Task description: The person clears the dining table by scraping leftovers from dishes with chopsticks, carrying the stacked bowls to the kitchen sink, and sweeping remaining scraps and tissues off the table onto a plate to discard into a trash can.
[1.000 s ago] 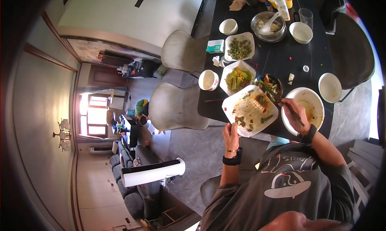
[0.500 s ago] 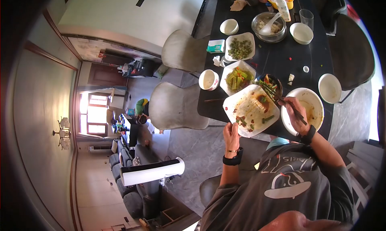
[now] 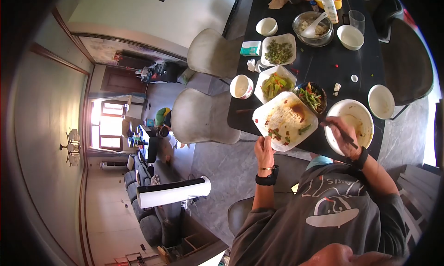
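My left hand [image 3: 264,151] grips the near left corner of a square white plate [image 3: 280,112], which is smeared with brown sauce and holds a few scraps of green and red food. Dark chopsticks [image 3: 348,138] are in my closed right hand [image 3: 343,133], above the near side of a large white bowl [image 3: 341,109] with brownish residue inside. Just beyond the plate sits a dark bowl of mixed vegetables [image 3: 311,97]. A square dish of green vegetable pieces [image 3: 276,84] stands to its left, close to the plate's far edge.
Farther along the black table [image 3: 319,64] are a dish of chopped greens [image 3: 279,51], a steel rice bowl [image 3: 312,30], white bowls [image 3: 350,37] and a bottle [image 3: 329,8]. Chairs [image 3: 203,115] flank the table. Across the room, a person [image 3: 163,118] bends low.
The plate has shifted slightly left with my left hand. My right hand has drawn the chopsticks back from beside the vegetable bowl, toward the large white bowl.
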Tool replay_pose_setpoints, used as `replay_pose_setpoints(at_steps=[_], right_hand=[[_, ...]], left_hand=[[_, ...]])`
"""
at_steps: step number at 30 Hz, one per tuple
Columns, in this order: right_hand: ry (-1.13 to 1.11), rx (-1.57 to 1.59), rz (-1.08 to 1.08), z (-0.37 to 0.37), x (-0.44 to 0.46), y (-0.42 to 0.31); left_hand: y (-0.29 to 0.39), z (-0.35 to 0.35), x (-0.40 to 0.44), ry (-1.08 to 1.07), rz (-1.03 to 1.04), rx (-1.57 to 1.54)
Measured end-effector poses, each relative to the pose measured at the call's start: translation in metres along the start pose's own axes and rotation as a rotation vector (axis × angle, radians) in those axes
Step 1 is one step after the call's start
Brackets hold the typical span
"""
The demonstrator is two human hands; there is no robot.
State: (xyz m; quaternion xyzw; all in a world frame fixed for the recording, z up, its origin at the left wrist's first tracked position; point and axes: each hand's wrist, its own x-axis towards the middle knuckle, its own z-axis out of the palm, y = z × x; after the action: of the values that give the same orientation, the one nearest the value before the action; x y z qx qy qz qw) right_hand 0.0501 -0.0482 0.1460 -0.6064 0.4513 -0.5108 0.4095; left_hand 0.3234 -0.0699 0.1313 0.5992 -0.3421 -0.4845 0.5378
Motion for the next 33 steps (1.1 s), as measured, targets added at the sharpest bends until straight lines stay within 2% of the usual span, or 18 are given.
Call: replay_pose_setpoints(at_steps=[3, 4, 6, 10, 12, 14, 16, 18, 21, 24, 28, 31, 33], right_hand=[[-0.281, 0.173, 0.011, 0.015, -0.002, -0.028], [-0.285, 0.225, -0.055, 0.024, -0.003, -0.036], [-0.431, 0.261, -0.003, 0.026, 0.0, -0.044], [-0.322, 0.195, -0.045, 0.014, -0.001, -0.024], [-0.212, 0.186, 0.047, 0.004, 0.0, -0.028], [-0.234, 0.174, -0.012, 0.0, 0.001, -0.037], [-0.414, 0.225, -0.028, -0.003, -0.001, -0.037], [-0.404, 0.254, 0.026, -0.009, -0.003, -0.036], [-0.245, 0.112, 0.112, -0.025, 0.0, -0.02], [-0.177, 0.039, 0.056, -0.032, 0.004, -0.016], [-0.186, 0.033, 0.01, -0.023, 0.005, -0.022], [-0.316, 0.249, 0.05, -0.004, 0.005, -0.007], [-0.276, 0.236, 0.081, 0.0, 0.01, 0.003]], left_hand=[[-0.017, -0.007, 0.007, -0.01, 0.094, 0.085], [-0.019, -0.007, 0.007, -0.01, 0.092, 0.085], [-0.02, -0.005, 0.007, 0.007, 0.079, 0.087], [-0.029, -0.009, 0.011, 0.011, 0.113, 0.027], [-0.025, -0.006, 0.009, 0.036, 0.143, 0.015], [-0.034, -0.023, 0.015, -0.004, 0.091, 0.031], [-0.031, -0.024, 0.017, -0.048, 0.044, 0.052], [-0.028, -0.017, 0.014, 0.021, 0.083, -0.035], [-0.001, 0.004, 0.001, 0.087, 0.07, -0.086], [-0.019, -0.018, 0.013, 0.004, 0.042, -0.07], [-0.014, -0.012, 0.009, 0.031, 0.031, -0.103], [-0.012, -0.012, 0.007, 0.036, 0.043, -0.108], [-0.015, -0.019, 0.01, -0.005, 0.033, -0.081]])
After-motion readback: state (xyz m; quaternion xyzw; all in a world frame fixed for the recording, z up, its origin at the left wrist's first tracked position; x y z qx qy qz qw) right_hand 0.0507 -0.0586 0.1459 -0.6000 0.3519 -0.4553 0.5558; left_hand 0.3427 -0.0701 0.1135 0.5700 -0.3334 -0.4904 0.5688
